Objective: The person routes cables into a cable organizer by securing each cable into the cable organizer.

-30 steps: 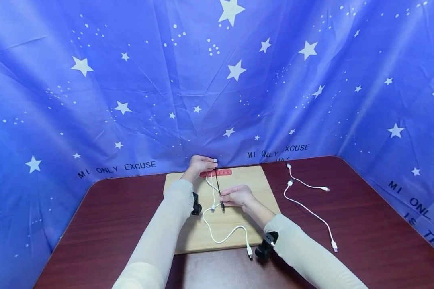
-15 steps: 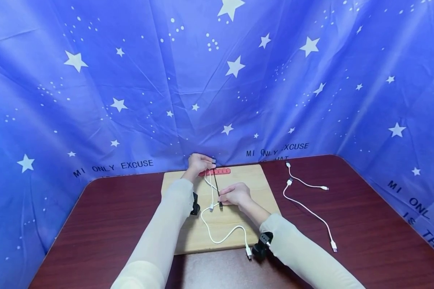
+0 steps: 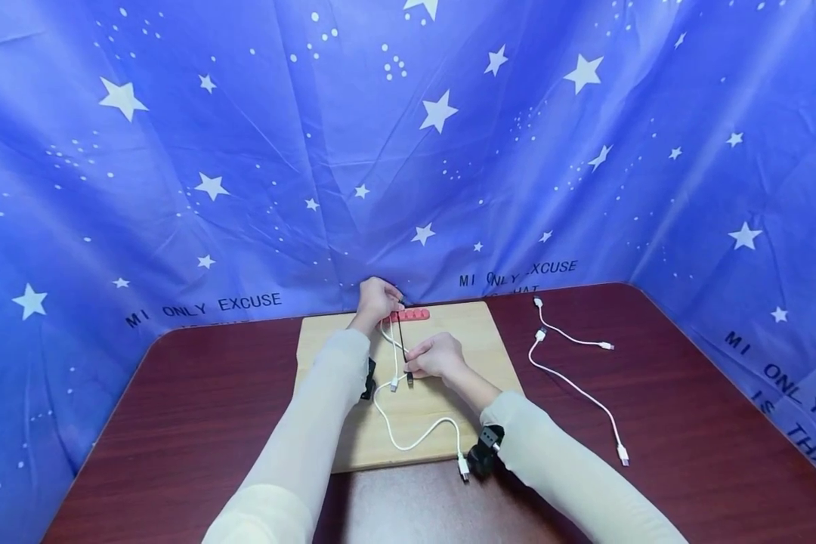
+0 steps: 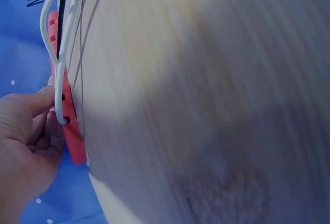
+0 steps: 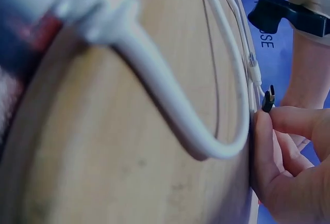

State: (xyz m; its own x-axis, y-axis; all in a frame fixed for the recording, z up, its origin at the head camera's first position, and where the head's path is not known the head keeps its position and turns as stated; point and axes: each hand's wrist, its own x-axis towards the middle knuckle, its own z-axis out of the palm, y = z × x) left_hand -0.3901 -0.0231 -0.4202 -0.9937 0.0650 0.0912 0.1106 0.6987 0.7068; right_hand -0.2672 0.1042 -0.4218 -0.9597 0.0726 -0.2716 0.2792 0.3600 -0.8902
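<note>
A black USB cable (image 3: 402,337) stretches between my two hands over a wooden board (image 3: 353,434). My left hand (image 3: 379,297) holds its far end at the red cable holder (image 3: 418,314) on the board's back edge. In the left wrist view, the fingers of the left hand (image 4: 32,131) are behind the holder, and their tips are partly hidden. My right hand (image 3: 437,355) pinches the near end between thumb and forefinger, with the plug (image 5: 268,99) sticking out. A white cable (image 4: 61,87) sits in one of the holder's holes.
One white cable (image 3: 421,442) curves over the board to its front edge. Two more, a short white cable (image 3: 571,335) and a longer white cable (image 3: 585,387), lie on the dark red table (image 3: 217,423) at right. A blue star curtain (image 3: 353,136) hangs behind.
My left hand has tipped over the back of the red holder, and the pale plug above its fingers is no longer plainly seen. My right hand keeps its pinch, shifting slightly left. The head view has tilted slightly.
</note>
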